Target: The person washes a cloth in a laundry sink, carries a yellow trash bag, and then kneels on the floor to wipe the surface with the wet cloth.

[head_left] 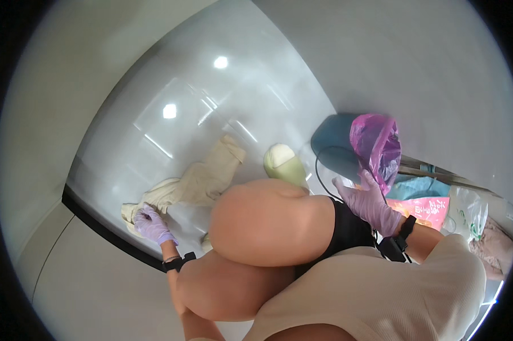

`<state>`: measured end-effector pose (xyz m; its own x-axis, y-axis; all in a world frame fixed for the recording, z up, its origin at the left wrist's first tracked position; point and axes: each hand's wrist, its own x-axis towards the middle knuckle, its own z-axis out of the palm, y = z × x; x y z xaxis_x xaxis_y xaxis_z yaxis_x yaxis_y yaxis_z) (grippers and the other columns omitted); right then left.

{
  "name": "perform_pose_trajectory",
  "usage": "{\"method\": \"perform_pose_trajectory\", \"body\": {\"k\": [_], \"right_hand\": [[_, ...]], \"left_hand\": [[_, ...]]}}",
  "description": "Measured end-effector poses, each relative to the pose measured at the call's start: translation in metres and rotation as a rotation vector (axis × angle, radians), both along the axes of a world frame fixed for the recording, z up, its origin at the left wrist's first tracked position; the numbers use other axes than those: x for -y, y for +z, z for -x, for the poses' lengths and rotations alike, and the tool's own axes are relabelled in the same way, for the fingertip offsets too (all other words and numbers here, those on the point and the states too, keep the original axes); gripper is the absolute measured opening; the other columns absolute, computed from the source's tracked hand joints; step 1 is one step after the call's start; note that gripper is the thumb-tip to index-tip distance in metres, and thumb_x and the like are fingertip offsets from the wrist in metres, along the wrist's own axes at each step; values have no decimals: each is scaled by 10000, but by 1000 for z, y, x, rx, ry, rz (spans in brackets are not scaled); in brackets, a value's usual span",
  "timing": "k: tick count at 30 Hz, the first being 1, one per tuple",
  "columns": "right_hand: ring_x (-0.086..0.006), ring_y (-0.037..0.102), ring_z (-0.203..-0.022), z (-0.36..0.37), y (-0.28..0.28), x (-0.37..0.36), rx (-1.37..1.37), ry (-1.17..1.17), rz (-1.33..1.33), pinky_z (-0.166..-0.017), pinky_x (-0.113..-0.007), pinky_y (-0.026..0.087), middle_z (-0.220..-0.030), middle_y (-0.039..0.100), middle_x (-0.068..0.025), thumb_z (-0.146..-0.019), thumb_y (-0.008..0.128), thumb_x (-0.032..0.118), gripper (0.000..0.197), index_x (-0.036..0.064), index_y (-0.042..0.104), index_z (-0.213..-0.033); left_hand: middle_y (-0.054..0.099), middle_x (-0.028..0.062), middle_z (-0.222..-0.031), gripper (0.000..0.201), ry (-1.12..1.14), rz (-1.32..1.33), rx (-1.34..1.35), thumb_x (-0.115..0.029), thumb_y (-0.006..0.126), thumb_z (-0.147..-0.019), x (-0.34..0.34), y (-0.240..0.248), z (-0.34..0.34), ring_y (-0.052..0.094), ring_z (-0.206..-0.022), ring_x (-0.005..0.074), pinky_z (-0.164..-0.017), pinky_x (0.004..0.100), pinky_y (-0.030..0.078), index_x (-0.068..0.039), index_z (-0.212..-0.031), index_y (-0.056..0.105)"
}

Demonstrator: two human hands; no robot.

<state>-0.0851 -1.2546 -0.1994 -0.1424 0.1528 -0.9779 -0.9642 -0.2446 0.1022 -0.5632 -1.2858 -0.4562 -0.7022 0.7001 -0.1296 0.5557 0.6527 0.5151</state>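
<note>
On the glossy floor (256,79), rumpled cream cloth (195,183), my left hand (152,224) curled onto its left end, I can't tell if pinching, my right hand (372,206) open, empty, near the pink liner (374,139)

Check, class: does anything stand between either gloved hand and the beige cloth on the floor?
Nothing visible stands between the left hand and the beige cloth; they touch. Between the right hand and the cloth, in this view, come the bent right leg, a pale green shoe and a thin black cable.
</note>
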Motion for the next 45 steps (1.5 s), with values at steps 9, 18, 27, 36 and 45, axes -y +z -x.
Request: {"method": "perform_pose_trajectory", "body": {"k": [9, 18, 27, 36, 45], "right_hand": [[-366, 553, -1092, -32, -5, 19, 620, -340, 159, -827, -429, 574, -1291, 480, -247, -944, 464, 332, 547, -70, 386, -1308], [-357, 616, -1016, -51, -15, -5, 469, -71, 0, -877, -374, 565, -1117, 578, -264, -955, 406, 67, 331, -148, 433, -1205], [-214, 647, -833, -23, -29, -194, 1005, 909, -573, -752, -379, 577, -932, 626, -100, -897, 481, 44, 167, 9, 520, -1056], [-232, 645, -728, 26, -57, -325, 1084, 892, -578, -675, -336, 609, -823, 599, -108, -926, 469, 131, 149, -5, 527, -911], [-341, 594, -1050, 30, -97, -222, 738, 1168, -432, -896, -385, 510, -1194, 569, -212, -945, 446, 502, 621, -26, 446, -1272]], "left_hand": [[504, 112, -644, 343, -20, 77, -4, -275, 645, -858, -4, 19, 0, 464, -636, 237, -613, 394, 410, -1, -684, 532], [517, 117, -704, 304, -3, 67, 8, -256, 640, -836, 2, 7, 7, 477, -774, 280, -733, 424, 403, -24, -671, 532], [521, 116, -787, 261, -42, -37, -161, -275, 596, -845, 8, 2, 1, 474, -867, 325, -806, 451, 388, -56, -727, 517], [534, 120, -777, 249, -79, -54, -147, -276, 595, -846, 9, -7, 0, 491, -873, 312, -813, 442, 386, -58, -748, 523], [539, 127, -788, 271, -87, -40, -113, -304, 586, -831, 16, -20, 9, 495, -861, 316, -837, 438, 383, -62, -725, 526]]}}
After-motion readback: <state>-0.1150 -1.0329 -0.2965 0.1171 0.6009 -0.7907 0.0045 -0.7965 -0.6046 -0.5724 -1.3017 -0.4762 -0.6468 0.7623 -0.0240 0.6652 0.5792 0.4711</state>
